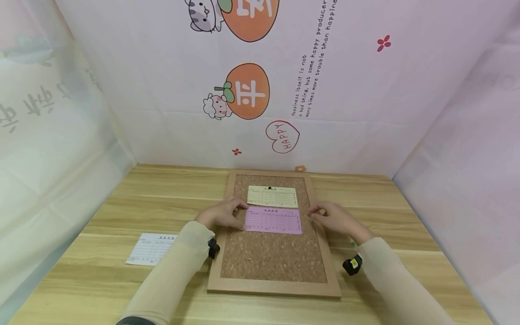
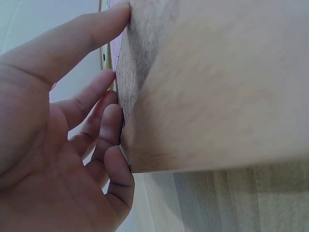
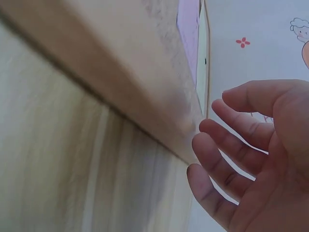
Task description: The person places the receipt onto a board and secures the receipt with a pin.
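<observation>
A pink printed slip (image 1: 274, 222) lies on the cork board (image 1: 272, 259), just below a pale yellow slip (image 1: 266, 197). A black pushpin (image 1: 270, 188) sits at the yellow slip's top edge. At the pink slip's left side, my left hand (image 1: 221, 214) touches it with thumb and forefinger spread towards its two left corners. In the left wrist view its other fingers rest along the board's wooden frame (image 2: 203, 92). My right hand (image 1: 335, 219) hovers over the board's right frame edge, its fingers loosely bent and holding nothing, a little away from the pink slip's right end.
On the wooden table (image 1: 101, 289), a white printed slip (image 1: 151, 249) lies to the left, partly covered by my left sleeve. Behind the table hangs a white printed cloth (image 1: 345, 144), and more cloth closes off both sides.
</observation>
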Motion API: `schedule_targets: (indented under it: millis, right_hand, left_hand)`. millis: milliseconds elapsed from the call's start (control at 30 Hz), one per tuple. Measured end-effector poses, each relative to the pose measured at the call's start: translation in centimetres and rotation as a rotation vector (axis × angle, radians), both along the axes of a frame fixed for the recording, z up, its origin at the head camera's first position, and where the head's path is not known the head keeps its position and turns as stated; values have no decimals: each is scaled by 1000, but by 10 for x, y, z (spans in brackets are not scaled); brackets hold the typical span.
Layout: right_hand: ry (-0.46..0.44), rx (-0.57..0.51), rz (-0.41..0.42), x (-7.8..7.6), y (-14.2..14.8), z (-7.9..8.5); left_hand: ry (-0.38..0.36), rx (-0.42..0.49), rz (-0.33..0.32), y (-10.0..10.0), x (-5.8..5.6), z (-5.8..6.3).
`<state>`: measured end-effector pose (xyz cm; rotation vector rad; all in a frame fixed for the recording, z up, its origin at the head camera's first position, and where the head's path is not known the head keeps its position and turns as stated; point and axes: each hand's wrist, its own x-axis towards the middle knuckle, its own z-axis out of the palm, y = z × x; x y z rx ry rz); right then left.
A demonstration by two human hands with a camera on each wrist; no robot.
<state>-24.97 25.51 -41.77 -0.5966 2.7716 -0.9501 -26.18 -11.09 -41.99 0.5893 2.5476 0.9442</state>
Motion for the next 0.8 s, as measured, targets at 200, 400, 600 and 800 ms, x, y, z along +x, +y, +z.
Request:
schedule_targets:
  millis: [200, 400, 600, 800]
  right_hand:
    - [14, -1, 23, 1, 9, -5]
    - [20, -26, 63, 2, 12, -8]
    - [33, -28, 86, 5, 17, -10]
    - [22, -37, 171, 7, 23, -15]
  left_hand:
    - [4, -3, 1, 0, 0, 0]
    - [-4, 2, 3, 0, 0, 1]
    - [-2, 2, 6, 0, 0, 1]
    - [-5, 3, 9, 0, 0, 0]
